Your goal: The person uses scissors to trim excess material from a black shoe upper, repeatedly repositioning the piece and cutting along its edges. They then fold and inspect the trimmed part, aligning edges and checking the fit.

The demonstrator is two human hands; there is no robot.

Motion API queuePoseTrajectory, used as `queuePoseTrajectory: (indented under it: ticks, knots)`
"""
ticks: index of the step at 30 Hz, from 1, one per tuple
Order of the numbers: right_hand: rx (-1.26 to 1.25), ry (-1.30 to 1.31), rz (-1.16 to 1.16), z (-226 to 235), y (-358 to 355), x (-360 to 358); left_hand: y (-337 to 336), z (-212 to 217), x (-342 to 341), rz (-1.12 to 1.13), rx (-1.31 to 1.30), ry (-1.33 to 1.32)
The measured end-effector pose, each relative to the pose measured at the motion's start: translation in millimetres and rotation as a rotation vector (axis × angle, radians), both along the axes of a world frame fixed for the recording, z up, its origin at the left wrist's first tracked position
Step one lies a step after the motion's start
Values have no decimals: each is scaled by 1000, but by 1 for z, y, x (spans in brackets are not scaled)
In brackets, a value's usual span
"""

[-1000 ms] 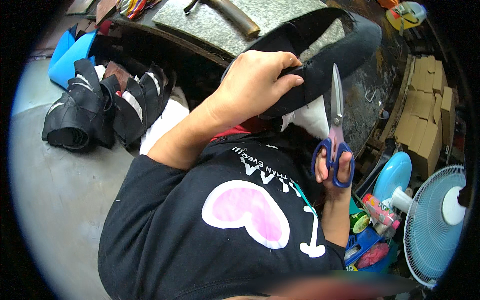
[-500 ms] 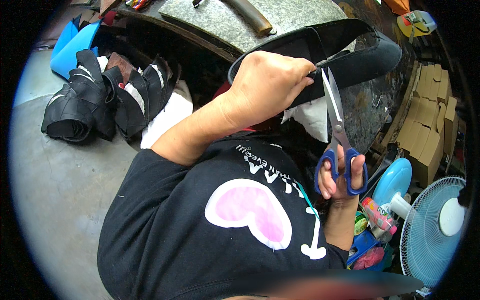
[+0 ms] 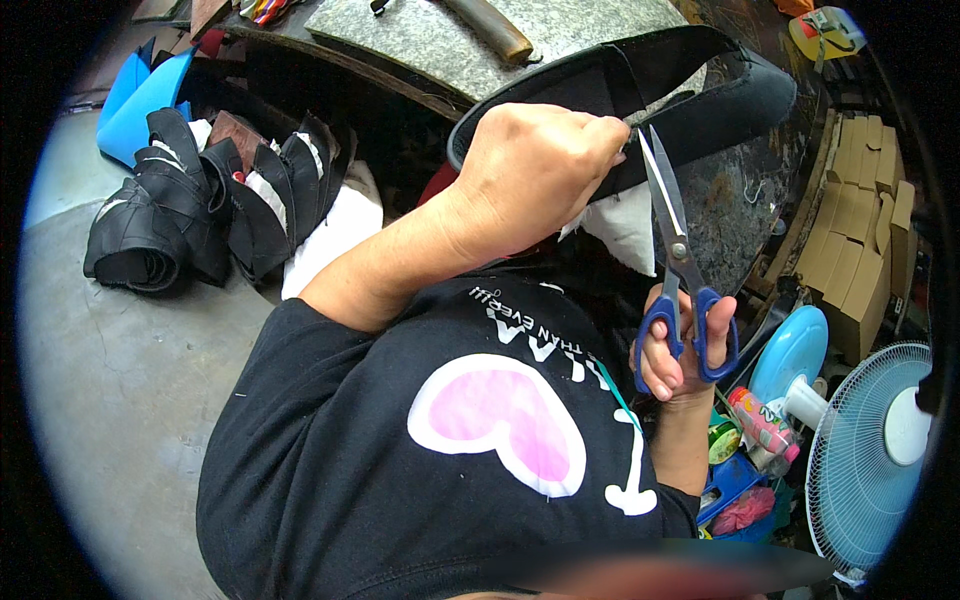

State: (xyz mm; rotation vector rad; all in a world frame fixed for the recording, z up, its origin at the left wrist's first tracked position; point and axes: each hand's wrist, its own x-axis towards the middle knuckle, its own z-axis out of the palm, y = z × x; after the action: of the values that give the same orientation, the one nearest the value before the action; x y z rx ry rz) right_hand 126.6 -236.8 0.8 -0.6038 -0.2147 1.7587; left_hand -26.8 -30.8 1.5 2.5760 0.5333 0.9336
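My left hand (image 3: 535, 170) is closed on the edge of a black curved shoe upper (image 3: 690, 85) held up in front of me. My right hand (image 3: 680, 350) grips blue-handled scissors (image 3: 675, 250), thumb and fingers through the loops. The blades point upward and are slightly parted, their tips just beside my left fingertips at the upper's edge. A white lining piece (image 3: 625, 225) hangs below the upper. My black shirt with a pink heart (image 3: 500, 410) fills the lower middle.
A workbench with a grey felt pad (image 3: 440, 40) lies ahead. A pile of black shoe uppers (image 3: 200, 205) sits on the floor at left. Cardboard boxes (image 3: 860, 230), a light blue fan (image 3: 880, 460) and small bottles (image 3: 755, 425) crowd the right.
The scissors rose from beside my lap up to the upper's edge, blades now near my left fingertips. My left hand and the upper shifted slightly up and right.
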Motion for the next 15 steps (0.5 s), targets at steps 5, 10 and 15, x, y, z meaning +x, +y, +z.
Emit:
queuePoseTrajectory:
  ticks: [5, 10, 15]
  knots:
    - [-42, -104, -61, -4, -3, -18, -6, -1, 3, 29, 131, 25]
    - [9, -105, -93, -7, -8, -24, -9, -2, 6, 33, 145, -1]
    - [-8, -157, -69, -6, -3, -22, -3, -4, 4, 3, -4, -120]
